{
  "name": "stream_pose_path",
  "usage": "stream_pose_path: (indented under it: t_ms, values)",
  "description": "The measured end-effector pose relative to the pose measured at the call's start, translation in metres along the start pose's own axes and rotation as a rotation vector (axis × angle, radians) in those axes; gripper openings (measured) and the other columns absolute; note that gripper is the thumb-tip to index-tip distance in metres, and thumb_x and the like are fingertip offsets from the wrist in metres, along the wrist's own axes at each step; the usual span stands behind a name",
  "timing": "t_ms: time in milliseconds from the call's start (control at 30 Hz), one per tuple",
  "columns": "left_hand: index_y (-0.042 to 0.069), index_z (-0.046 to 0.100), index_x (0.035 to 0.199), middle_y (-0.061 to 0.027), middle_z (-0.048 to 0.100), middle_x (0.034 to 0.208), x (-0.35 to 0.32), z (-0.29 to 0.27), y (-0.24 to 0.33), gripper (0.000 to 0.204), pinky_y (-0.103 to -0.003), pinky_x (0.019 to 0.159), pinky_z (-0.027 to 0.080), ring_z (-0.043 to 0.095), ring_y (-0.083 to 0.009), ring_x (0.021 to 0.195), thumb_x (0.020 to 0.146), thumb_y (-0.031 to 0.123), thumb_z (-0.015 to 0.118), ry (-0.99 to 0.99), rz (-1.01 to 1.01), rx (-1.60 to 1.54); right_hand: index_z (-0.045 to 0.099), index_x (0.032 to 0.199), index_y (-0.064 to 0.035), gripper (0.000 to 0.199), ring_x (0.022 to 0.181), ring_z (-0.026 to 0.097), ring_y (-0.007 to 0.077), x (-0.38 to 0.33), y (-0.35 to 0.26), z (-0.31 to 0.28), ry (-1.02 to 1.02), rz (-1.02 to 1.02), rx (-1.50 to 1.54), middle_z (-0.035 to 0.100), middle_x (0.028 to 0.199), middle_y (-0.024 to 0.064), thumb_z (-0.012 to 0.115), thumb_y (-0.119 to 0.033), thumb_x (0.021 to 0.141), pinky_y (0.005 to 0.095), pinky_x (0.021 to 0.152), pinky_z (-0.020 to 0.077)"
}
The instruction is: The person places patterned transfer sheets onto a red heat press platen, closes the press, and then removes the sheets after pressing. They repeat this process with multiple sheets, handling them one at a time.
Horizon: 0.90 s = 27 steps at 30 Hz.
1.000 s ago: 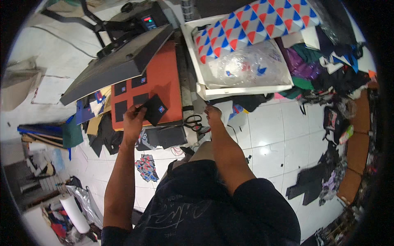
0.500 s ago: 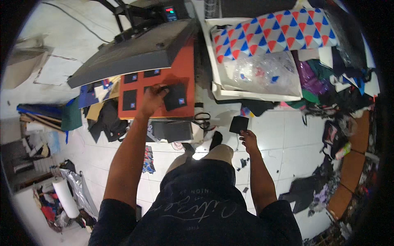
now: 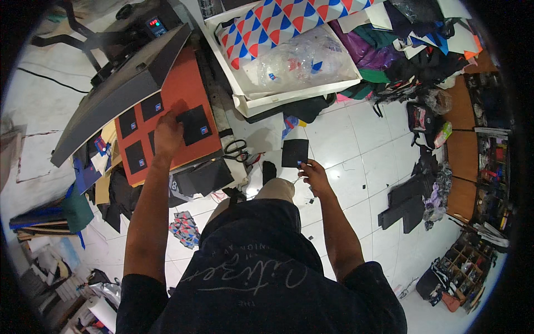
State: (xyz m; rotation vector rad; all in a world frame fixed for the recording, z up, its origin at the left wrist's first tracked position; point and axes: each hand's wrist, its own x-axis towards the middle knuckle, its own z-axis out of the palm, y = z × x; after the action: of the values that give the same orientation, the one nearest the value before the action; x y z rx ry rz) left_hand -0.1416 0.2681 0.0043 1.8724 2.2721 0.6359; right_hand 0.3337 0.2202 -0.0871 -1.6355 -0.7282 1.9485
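Extending forward-left from the right hand [image 3: 315, 177] is a squarish black piece [image 3: 294, 151].

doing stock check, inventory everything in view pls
Heat press: one, dark grey, upper left
Press pad: one, orange, on heat press
Squares: at least five, black, on press pad
Held square: one, black, centre
Scissors: one pair, black, beside press pad
Tray: one, white, top centre
Patterned sheet: one, grey-red-blue, over tray
Clear plastic: count unclear, transparent, in tray
Fabric heap: one, mixed, upper right
Patterned scraps: several, grey-red-blue, floor
Bag: one, black, right
Roll: one, white, lower left
Left hand: one, bare, over press pad
Right hand: one, bare, gripping held square
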Motion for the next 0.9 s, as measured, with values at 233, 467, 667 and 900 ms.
stream_pose_path:
  t_ms: [233, 467, 667, 900]
  values:
    - [0.002, 0.057, 0.119, -0.0197, 0.060, 0.109, -0.036, -0.077, 0.045, 0.039, -0.041, 0.081, 0.050, 0.062, -0.0337, 0.094, 0.082, 0.011, 0.065, 0.035, -0.055, -0.117, 0.056, 0.113, -0.0081, 0.027, 0.077, 0.064, 0.0153, 0.109, -0.004, 0.069, 0.072, -0.094, 0.175, 0.066, 0.095, 0.0048, 0.062, -0.022, 0.090, 0.0283, 0.060, 0.0436]
    - [-0.001, 0.060, 0.108, -0.0161, 0.063, 0.101, -0.157, -0.116, -0.004, 0.026, -0.037, 0.071, 0.050, 0.064, -0.0302, 0.084, 0.084, 0.008, 0.064, 0.083, -0.341, -0.154, 0.049, 0.117, -0.0032, 0.031, 0.074, 0.066, 0.0182, 0.175, -0.033, 0.118, 0.128, -0.060, 0.221, 0.067, 0.097, 0.0096, 0.059, -0.016, 0.092, 0.0290, 0.057, 0.0454]
    - [0.002, 0.058, 0.117, -0.0203, 0.056, 0.122, -0.161, -0.089, 0.064, 0.037, -0.045, 0.094, 0.046, 0.054, -0.0365, 0.114, 0.083, 0.015, 0.065, -0.129, -0.310, 0.001, 0.050, 0.116, -0.0059, 0.032, 0.069, 0.064, 0.0169, 0.207, -0.041, 0.134, 0.040, -0.131, -0.039, 0.066, 0.090, 0.0067, 0.055, -0.028, 0.093, 0.0293, 0.050, 0.0427]
    - [0.005, 0.040, 0.140, -0.0237, 0.032, 0.146, -0.080, -0.022, 0.102, 0.066, -0.047, 0.109, 0.032, 0.037, -0.0413, 0.131, 0.083, 0.027, 0.065, -0.294, 0.007, 0.144, 0.062, 0.085, -0.0139, 0.018, 0.058, 0.056, 0.0129, 0.323, 0.029, 0.054, -0.056, -0.455, -0.635, 0.061, 0.074, 0.0003, 0.057, -0.031, 0.087, 0.0284, 0.046, 0.0346]
